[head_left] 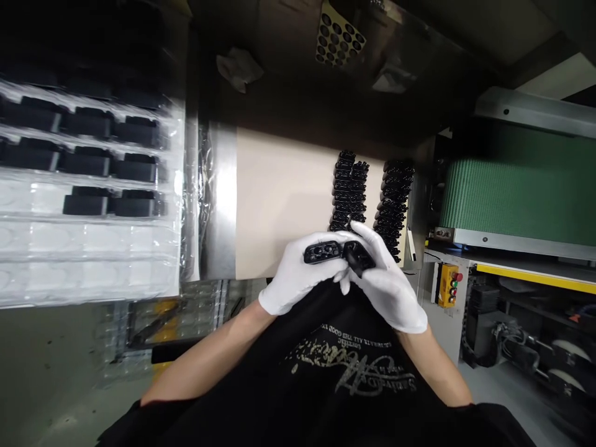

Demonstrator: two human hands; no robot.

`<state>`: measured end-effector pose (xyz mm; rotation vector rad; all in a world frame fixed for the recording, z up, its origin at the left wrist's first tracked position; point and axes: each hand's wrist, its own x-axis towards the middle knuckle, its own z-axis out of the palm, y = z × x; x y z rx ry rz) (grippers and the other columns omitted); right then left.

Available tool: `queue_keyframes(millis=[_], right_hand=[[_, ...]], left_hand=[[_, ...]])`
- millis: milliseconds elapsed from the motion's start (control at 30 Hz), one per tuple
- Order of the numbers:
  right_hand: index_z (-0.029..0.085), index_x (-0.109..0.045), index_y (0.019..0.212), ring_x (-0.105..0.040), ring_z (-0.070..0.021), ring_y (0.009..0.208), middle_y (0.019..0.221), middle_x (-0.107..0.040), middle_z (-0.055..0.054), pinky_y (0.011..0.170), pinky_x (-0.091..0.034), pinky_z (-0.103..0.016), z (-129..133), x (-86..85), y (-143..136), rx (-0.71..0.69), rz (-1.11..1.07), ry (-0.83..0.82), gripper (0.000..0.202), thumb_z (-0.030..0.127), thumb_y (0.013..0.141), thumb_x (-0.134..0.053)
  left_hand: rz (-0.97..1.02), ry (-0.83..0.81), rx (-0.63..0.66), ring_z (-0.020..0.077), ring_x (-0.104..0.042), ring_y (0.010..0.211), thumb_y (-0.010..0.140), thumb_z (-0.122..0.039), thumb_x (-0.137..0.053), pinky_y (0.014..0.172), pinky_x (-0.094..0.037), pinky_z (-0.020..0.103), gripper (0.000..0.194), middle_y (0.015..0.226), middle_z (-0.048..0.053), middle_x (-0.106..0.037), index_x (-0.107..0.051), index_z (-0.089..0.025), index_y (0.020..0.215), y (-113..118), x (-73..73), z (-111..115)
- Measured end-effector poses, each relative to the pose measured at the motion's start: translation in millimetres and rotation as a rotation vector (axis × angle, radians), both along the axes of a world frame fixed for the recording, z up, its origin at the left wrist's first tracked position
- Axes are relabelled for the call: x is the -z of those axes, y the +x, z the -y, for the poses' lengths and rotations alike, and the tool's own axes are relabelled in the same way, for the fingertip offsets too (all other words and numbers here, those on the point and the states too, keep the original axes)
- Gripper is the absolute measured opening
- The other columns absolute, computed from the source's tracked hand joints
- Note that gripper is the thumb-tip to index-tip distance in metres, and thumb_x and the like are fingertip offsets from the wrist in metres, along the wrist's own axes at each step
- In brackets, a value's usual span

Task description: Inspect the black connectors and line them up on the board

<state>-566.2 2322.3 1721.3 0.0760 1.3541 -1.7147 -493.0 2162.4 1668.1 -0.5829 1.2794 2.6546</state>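
Both hands wear white gloves and meet close to the body, at the near edge of the work surface. My left hand (302, 270) is closed around a black plastic part (322, 252) with a hollow, ribbed face turned up. A second black part (358, 257), rounded and glossy, is gripped in my right hand (384, 273). The two parts are side by side, their inner ends nearly touching; whether they are joined I cannot tell. Just beyond the hands, small black pieces (349, 192) lie in stacked rows, with another column of black pieces (393, 198) to their right.
A white tray (93, 248) on the left holds rows of black blocks (135, 167). Beige sheet (274, 198) covers the metal bench. A yellow sheet with round black stickers (339, 38) is at the back. Right stands a green conveyor (521, 186) with a yellow button box (449, 285).
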Motion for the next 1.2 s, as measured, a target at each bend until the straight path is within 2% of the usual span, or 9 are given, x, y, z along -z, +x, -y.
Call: queue_keyframes(millis=[67, 100, 200, 300, 500, 700, 867, 1033, 1200], right_hand=[[0.038, -0.046, 0.160, -0.070, -0.0164, 0.087, 0.160, -0.053, -0.009, 0.076, -0.065, -0.037, -6, -1.7, 2, -0.114, -0.057, 0.013, 0.094, 0.028, 0.078, -0.090], [0.038, -0.045, 0.160, -0.070, -0.0160, 0.087, 0.161, -0.053, -0.009, 0.075, -0.065, -0.036, -8, -1.7, 2, -0.152, -0.094, 0.047, 0.094, 0.026, 0.079, -0.090], [0.034, -0.056, 0.153, -0.070, -0.0163, 0.085, 0.155, -0.059, -0.010, 0.076, -0.067, -0.037, -9, 1.5, 4, -0.153, -0.232, 0.183, 0.069, 0.029, 0.089, -0.083], [0.031, -0.066, 0.141, -0.072, -0.0191, 0.089, 0.145, -0.067, -0.008, 0.083, -0.068, -0.039, -11, 5.1, 2, -0.096, -0.358, 0.267, 0.049, 0.030, 0.093, -0.079], [0.027, -0.077, 0.113, -0.075, -0.0258, 0.106, 0.129, -0.074, -0.007, 0.082, -0.067, -0.039, -26, -2.8, -12, -0.074, -0.398, 0.171, 0.027, 0.024, 0.087, -0.084], [0.027, -0.078, 0.112, -0.074, -0.0245, 0.109, 0.123, -0.077, -0.005, 0.093, -0.064, -0.040, -25, -10.5, -23, -0.154, -0.534, 0.242, 0.030, 0.015, 0.085, -0.075], [0.027, -0.078, 0.112, -0.073, -0.0237, 0.111, 0.124, -0.077, -0.004, 0.096, -0.062, -0.038, -21, -5.3, -24, -0.103, -0.526, 0.228, 0.028, 0.017, 0.086, -0.077], [0.026, -0.077, 0.116, -0.072, -0.0191, 0.083, 0.116, -0.077, -0.004, 0.081, -0.062, -0.037, -24, 2.8, -25, -0.045, -0.327, 0.062, 0.028, 0.029, 0.090, -0.086], [0.023, -0.075, 0.114, -0.070, -0.0194, 0.075, 0.106, -0.078, -0.005, 0.080, -0.060, -0.041, -21, 13.5, -27, 0.057, -0.209, -0.153, 0.029, 0.030, 0.087, -0.083]], left_hand=[[0.037, 0.027, -0.007, 0.0158, -0.067, 0.055, 0.083, -0.015, -0.086, 0.065, -0.062, 0.034, 0.037, 0.064, -0.004, -0.068, -0.077, -0.017, 0.119, 0, -0.2, -2], [0.053, 0.031, -0.007, 0.0154, -0.066, 0.055, 0.082, -0.015, -0.087, 0.063, -0.061, 0.033, 0.038, 0.065, -0.003, -0.068, -0.077, -0.017, 0.118, 0, -0.5, -4], [0.062, -0.019, 0.000, 0.0175, -0.069, 0.061, 0.079, -0.020, -0.089, 0.062, -0.061, 0.033, 0.038, 0.078, 0.002, -0.076, -0.078, -0.016, 0.115, 1, -3.1, -5], [0.038, -0.157, 0.022, 0.0228, -0.077, 0.078, 0.080, -0.024, -0.089, 0.075, -0.066, 0.037, 0.038, 0.097, 0.007, -0.082, -0.080, -0.018, 0.117, 2, -8.8, -2], [-0.072, -0.362, 0.097, 0.0286, -0.077, 0.115, 0.081, -0.020, -0.084, 0.109, -0.062, 0.044, 0.032, 0.122, 0.006, -0.082, -0.083, -0.022, 0.113, 4, -29.7, 9], [-0.032, -0.387, 0.158, 0.0274, -0.077, 0.110, 0.087, -0.024, -0.080, 0.096, -0.065, 0.041, 0.035, 0.122, 0.006, -0.081, -0.077, -0.024, 0.122, -1, -38.9, 9], [-0.059, -0.310, 0.191, 0.0249, -0.076, 0.100, 0.095, -0.028, -0.077, 0.092, -0.062, 0.039, 0.040, 0.109, 0.006, -0.081, -0.068, -0.022, 0.133, -2, -35.6, 9], [-0.130, -0.078, 0.136, 0.0238, -0.074, 0.088, 0.101, -0.036, -0.073, 0.094, -0.058, 0.043, 0.041, 0.089, 0.004, -0.077, -0.062, -0.018, 0.136, -3, -26.2, 8], [-0.162, 0.226, 0.128, 0.0205, -0.070, 0.078, 0.106, -0.048, -0.062, 0.080, -0.059, 0.038, 0.036, 0.099, 0.011, -0.075, -0.070, -0.014, 0.113, -10, -18.1, 10]])
